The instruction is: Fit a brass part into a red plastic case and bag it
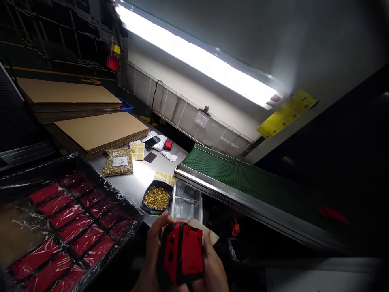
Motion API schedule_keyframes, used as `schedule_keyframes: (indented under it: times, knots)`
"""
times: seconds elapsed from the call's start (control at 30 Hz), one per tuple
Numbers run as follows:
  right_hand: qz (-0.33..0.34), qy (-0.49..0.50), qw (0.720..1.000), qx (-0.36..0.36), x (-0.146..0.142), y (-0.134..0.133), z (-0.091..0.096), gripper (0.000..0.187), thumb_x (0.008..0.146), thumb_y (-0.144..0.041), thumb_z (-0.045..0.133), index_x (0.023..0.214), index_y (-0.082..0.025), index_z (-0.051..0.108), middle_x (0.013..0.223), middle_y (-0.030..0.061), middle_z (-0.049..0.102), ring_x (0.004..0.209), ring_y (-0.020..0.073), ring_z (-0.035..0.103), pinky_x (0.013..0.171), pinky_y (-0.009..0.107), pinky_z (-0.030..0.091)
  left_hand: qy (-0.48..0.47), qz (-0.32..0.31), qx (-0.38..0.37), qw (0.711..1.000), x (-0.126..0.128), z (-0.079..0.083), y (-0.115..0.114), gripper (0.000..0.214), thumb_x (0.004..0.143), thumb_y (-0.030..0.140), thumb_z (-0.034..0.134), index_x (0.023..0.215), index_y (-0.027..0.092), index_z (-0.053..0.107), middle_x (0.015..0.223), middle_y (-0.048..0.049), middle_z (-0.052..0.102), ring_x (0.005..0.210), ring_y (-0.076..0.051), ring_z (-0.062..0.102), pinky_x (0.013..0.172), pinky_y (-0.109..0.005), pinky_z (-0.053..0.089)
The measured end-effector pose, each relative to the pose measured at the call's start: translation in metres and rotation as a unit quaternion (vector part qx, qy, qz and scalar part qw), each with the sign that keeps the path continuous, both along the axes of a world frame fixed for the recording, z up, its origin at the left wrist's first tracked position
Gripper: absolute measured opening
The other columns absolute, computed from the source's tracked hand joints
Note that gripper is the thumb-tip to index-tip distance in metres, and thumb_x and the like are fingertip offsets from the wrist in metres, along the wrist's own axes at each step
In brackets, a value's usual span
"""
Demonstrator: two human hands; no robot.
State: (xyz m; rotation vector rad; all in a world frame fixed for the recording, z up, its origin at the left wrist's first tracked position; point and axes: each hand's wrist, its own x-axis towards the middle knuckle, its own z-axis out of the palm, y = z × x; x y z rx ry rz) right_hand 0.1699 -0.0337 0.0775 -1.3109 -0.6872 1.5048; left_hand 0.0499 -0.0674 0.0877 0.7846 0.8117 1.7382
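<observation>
We find bare steel tabletop [142, 176] open between the lined tray [91, 178] and conveyor [243, 178], though a screw bowl [157, 197] blocks its near end.

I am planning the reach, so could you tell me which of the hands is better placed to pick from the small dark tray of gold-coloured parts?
Probably the left hand: the small dark tray of gold-coloured parts lies just above it, while the right hand is farther away. Both grip the red and black plastic part.

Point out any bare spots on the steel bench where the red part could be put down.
Bare steel table between the bagged brass parts and the blue dish of brass bits. The green conveyor looks bare too. Crowded: the back corner by the phone, and the tray of red parts. Both hands, left hand and right hand, hold the red part.
</observation>
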Motion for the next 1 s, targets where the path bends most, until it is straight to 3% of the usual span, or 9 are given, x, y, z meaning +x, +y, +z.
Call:
schedule_keyframes:
  times: [0.1, 0.23, 0.3, 0.37, 0.43, 0.5, 0.63, 0.8, 1.0]
  knots:
    - [-0.014, 0.113, 0.991, -0.067, -0.004, -0.001, 0.013, 0.068, 0.082, -0.073, 0.054, 0.109, -0.011, 0.065, 0.097, 0.0162, 0.073, 0.077, 0.0292, 0.071, 0.048, 0.035, 0.052, 0.028, 0.018, 0.005, 0.999, 0.003, -0.029, -0.005, 0.08, 0.057, 0.042, 0.092, 0.125, 0.032, 0.052, 0.123, -0.0092, 0.054, 0.123, -0.036, 0.048, 0.109, -0.044, 0.042]
    - [-0.089, 0.049, 0.994, -0.043, 0.012, -0.002, 0.028, 0.059, 0.073, -0.068, 0.07, 0.101, -0.017, 0.063, 0.076, 0.0051, 0.07, 0.06, 0.0202, 0.065, 0.046, 0.028, 0.049, -0.049, -0.022, -0.154, 0.987, -0.007, -0.049, -0.001, 0.037, 0.069, 0.052, 0.081, 0.088, 0.024, 0.065, 0.089, -0.0088, 0.067, 0.108, -0.034, 0.057, 0.114, -0.043, 0.032]
    - [-0.071, -0.003, 0.997, -0.001, 0.02, -0.005, 0.031, 0.052, 0.073, -0.067, 0.072, 0.087, -0.018, 0.061, 0.063, 0.0002, 0.063, 0.05, 0.0145, 0.057, 0.044, 0.024, 0.046, -0.028, -0.054, -0.152, 0.987, -0.014, -0.042, 0.002, 0.052, 0.071, 0.051, 0.08, 0.112, 0.026, 0.061, 0.1, -0.0078, 0.067, 0.111, -0.032, 0.056, 0.108, -0.04, 0.038]
    - [-0.038, -0.045, 0.998, 0.035, 0.024, -0.009, 0.034, 0.05, 0.077, -0.066, 0.068, 0.081, -0.017, 0.059, 0.061, -0.0004, 0.061, 0.048, 0.0118, 0.054, 0.045, 0.022, 0.045, -0.011, -0.177, -0.139, 0.974, -0.019, -0.027, 0.006, 0.069, 0.078, 0.055, 0.073, 0.135, 0.027, 0.046, 0.121, -0.0094, 0.06, 0.117, -0.031, 0.054, 0.101, -0.037, 0.042]
    - [-0.002, -0.08, 0.995, 0.059, 0.023, -0.014, 0.04, 0.048, 0.082, -0.065, 0.064, 0.078, -0.017, 0.059, 0.061, 0.0013, 0.062, 0.051, 0.0124, 0.056, 0.049, 0.023, 0.047, -0.049, -0.372, -0.15, 0.915, -0.022, -0.013, 0.01, 0.071, 0.084, 0.064, 0.061, 0.14, 0.024, 0.043, 0.126, -0.0127, 0.058, 0.114, -0.031, 0.057, 0.095, -0.038, 0.045]
    - [0.039, -0.096, 0.992, 0.076, 0.021, -0.016, 0.045, 0.048, 0.085, -0.064, 0.06, 0.08, -0.016, 0.062, 0.059, 0.0024, 0.063, 0.052, 0.0141, 0.058, 0.051, 0.024, 0.048, -0.081, -0.489, -0.138, 0.857, -0.022, -0.003, 0.011, 0.077, 0.079, 0.067, 0.064, 0.138, 0.021, 0.047, 0.124, -0.0136, 0.06, 0.113, -0.032, 0.058, 0.095, -0.038, 0.045]
    - [0.034, -0.122, 0.987, 0.097, 0.028, -0.015, 0.046, 0.056, 0.089, -0.064, 0.052, 0.109, -0.013, 0.063, 0.074, 0.0069, 0.07, 0.062, 0.0185, 0.065, 0.061, 0.03, 0.054, -0.069, -0.469, -0.083, 0.877, -0.017, 0.001, 0.005, 0.094, 0.064, 0.064, 0.08, 0.141, 0.022, 0.047, 0.122, -0.0123, 0.06, 0.118, -0.033, 0.054, 0.098, -0.038, 0.043]
    - [-0.092, -0.245, 0.962, 0.079, 0.07, -0.012, -0.001, 0.057, 0.089, -0.063, 0.055, 0.115, -0.013, 0.061, 0.103, 0.0096, 0.071, 0.08, 0.0195, 0.066, 0.081, 0.033, 0.052, 0.045, -0.398, -0.113, 0.909, -0.022, -0.006, -0.006, 0.106, 0.057, 0.061, 0.085, 0.146, 0.025, 0.04, 0.135, -0.0142, 0.054, 0.124, -0.035, 0.049, 0.108, -0.042, 0.039]
    - [-0.003, -0.273, 0.959, -0.08, 0.105, -0.015, -0.112, 0.056, 0.079, -0.066, 0.063, 0.097, -0.014, 0.059, 0.076, 0.0035, 0.067, 0.059, 0.0165, 0.06, 0.051, 0.027, 0.046, 0.048, -0.354, -0.12, 0.926, -0.02, -0.007, -0.011, 0.101, 0.053, 0.06, 0.086, 0.14, 0.024, 0.049, 0.122, -0.0176, 0.059, 0.097, -0.033, 0.064, 0.082, -0.039, 0.056]
